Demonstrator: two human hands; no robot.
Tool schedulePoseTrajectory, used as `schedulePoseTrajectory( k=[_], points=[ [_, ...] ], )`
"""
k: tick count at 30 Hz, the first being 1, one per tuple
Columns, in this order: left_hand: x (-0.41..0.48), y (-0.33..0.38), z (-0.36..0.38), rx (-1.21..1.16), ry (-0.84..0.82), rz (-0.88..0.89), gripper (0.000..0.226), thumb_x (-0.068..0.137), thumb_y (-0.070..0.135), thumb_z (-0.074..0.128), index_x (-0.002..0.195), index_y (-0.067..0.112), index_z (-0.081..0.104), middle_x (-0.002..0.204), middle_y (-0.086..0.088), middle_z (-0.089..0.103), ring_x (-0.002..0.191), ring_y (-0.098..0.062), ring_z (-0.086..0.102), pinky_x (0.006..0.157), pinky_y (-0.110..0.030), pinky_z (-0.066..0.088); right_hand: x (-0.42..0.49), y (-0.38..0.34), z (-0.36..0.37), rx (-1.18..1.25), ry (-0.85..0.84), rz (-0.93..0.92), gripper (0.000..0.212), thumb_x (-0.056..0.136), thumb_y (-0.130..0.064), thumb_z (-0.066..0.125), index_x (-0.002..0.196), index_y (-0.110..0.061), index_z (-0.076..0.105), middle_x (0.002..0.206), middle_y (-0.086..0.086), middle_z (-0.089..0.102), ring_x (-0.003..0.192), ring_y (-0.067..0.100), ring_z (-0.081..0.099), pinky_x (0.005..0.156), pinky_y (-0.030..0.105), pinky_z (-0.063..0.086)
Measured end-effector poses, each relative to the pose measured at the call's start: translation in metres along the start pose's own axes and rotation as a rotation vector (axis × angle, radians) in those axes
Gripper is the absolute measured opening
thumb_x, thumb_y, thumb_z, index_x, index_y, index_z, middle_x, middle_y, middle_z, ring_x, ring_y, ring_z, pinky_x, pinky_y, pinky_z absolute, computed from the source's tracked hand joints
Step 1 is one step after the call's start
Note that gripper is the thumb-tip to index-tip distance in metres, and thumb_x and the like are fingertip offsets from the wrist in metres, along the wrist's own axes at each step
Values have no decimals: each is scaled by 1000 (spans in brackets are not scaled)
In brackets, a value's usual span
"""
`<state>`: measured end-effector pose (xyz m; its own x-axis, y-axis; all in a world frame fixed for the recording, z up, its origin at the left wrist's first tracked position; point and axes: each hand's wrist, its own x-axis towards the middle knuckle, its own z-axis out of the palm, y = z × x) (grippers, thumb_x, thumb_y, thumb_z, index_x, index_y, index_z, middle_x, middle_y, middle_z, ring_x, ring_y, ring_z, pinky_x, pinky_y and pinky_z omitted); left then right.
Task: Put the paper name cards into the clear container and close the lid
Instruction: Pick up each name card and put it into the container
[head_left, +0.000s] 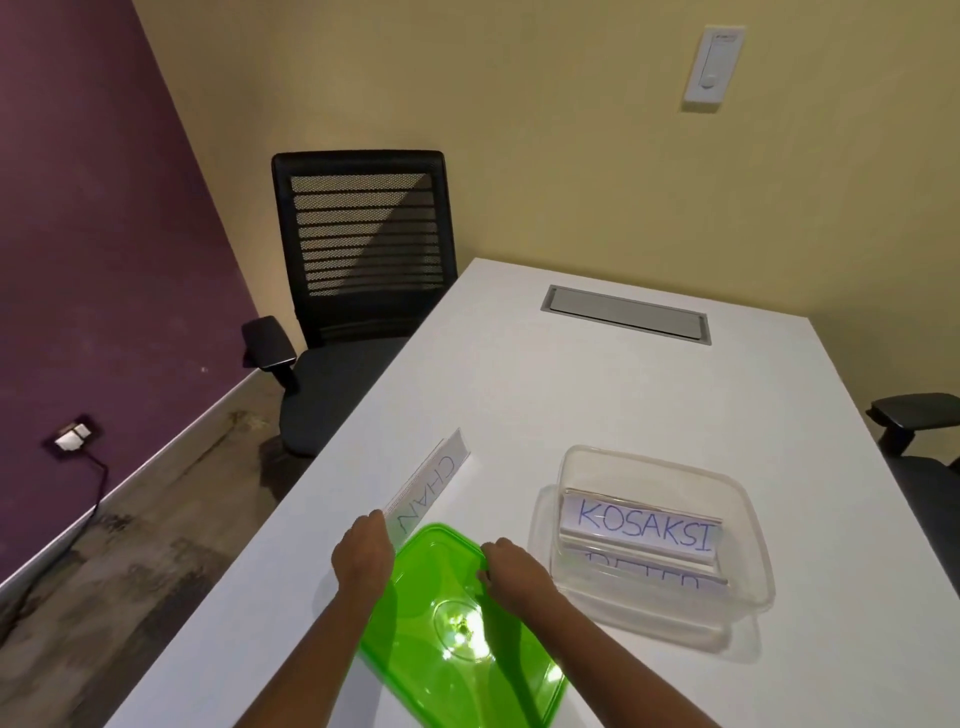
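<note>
Right hand (511, 569) is gripping the green lid's (457, 623) far-right rim, fingers curled. Left hand (363, 551) is curling at the far-left rim; cannot tell its grip. Lid's long axis is running away between the hands on the table (519, 389). CHAN card (428, 491) is lying just beyond the left hand, pointing far-right. Clear container (748, 519) is sitting right of the right hand, KOSAKSI card (644, 522) crosswise inside.

The clear container (748, 551) stands open at right centre, holding a white KOSAKSI card (644, 525) with a second card (660, 579) below it. A folded CHAN card (431, 488) lies on the surface (519, 389) to its left. The translucent green lid (457, 623) is off the container, at lower centre.
</note>
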<state>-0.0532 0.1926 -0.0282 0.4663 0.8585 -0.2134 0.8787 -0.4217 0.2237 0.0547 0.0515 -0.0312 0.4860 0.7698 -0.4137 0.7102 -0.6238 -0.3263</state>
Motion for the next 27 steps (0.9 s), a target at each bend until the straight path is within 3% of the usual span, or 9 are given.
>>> schedulePoseTrajectory(
  k=[6, 12, 14, 16, 18, 20, 22, 24, 27],
  points=[
    [13, 0, -4, -309, -38, -154, 30, 91, -2, 40, 108, -3, 64, 115, -23, 67, 107, -38, 62, 88, -42, 51, 2, 0, 0, -4, 13, 5, 39, 96, -21, 44, 131, -4, 44, 135, 18, 45, 124, 30, 48, 100, 40, 41],
    [19, 11, -21, -631, -2, -174, 24, 89, -5, 46, 90, -17, 67, 94, -32, 72, 95, -41, 69, 86, -46, 55, 2, -2, -15, 170, 78, -19, 42, 97, -22, 44, 135, -5, 44, 137, 16, 48, 127, 26, 47, 104, 33, 37],
    [15, 20, -26, -769, 8, -158, 27, 90, -5, 47, 70, -10, 66, 72, -24, 72, 89, -41, 71, 82, -39, 57, 2, -6, -23, 252, 126, -23, 42, 97, -23, 45, 133, -3, 48, 134, 16, 52, 125, 25, 49, 102, 30, 36],
    [10, 31, -29, -929, 15, -173, 39, 89, -7, 47, 53, 5, 54, 47, -4, 61, 85, -41, 72, 61, -22, 57, 1, -10, -31, 344, 188, -18, 40, 96, -24, 46, 122, 5, 56, 126, 21, 60, 117, 28, 54, 96, 32, 38],
    [2, 45, -34, -1100, -12, -206, 30, 89, -9, 47, 63, -3, 61, 54, -6, 62, 77, -37, 74, 40, -10, 49, -1, -13, -40, 467, 232, -3, 43, 96, -25, 45, 106, 15, 59, 107, 30, 64, 100, 36, 60, 89, 38, 43],
    [-10, 61, -40, -1283, -76, -222, 17, 90, -11, 47, 91, -15, 63, 77, -17, 62, 48, -18, 72, 38, -9, 49, -3, -15, -49, 638, 237, 29, 46, 96, -27, 44, 92, 16, 58, 85, 25, 58, 79, 30, 56, 79, 40, 46],
    [-22, 77, -40, -1435, -165, -204, 20, 91, -11, 45, 105, -19, 57, 64, -19, 61, 30, -5, 61, 38, -11, 52, -4, -15, -57, 844, 229, 79, 49, 96, -32, 43, 91, 14, 58, 84, 16, 52, 80, 23, 51, 74, 36, 43],
    [-34, 92, -41, -1540, -243, -198, 26, 92, -11, 45, 114, -23, 51, 49, -16, 58, 28, -5, 59, 38, -12, 53, -6, -13, -64, 1043, 226, 133, 43, 95, -37, 46, 90, 4, 58, 89, 13, 55, 82, 23, 54, 72, 33, 46],
    [-53, 108, -45, -1595, -326, -151, 24, 93, -10, 44, 115, -17, 52, 63, -16, 54, 30, -3, 60, 40, -11, 54, -12, 0, -73, 1186, 260, 145, 32, 91, -38, 54, 87, -6, 57, 85, 13, 59, 79, 23, 57, 69, 28, 49]
  ],
)
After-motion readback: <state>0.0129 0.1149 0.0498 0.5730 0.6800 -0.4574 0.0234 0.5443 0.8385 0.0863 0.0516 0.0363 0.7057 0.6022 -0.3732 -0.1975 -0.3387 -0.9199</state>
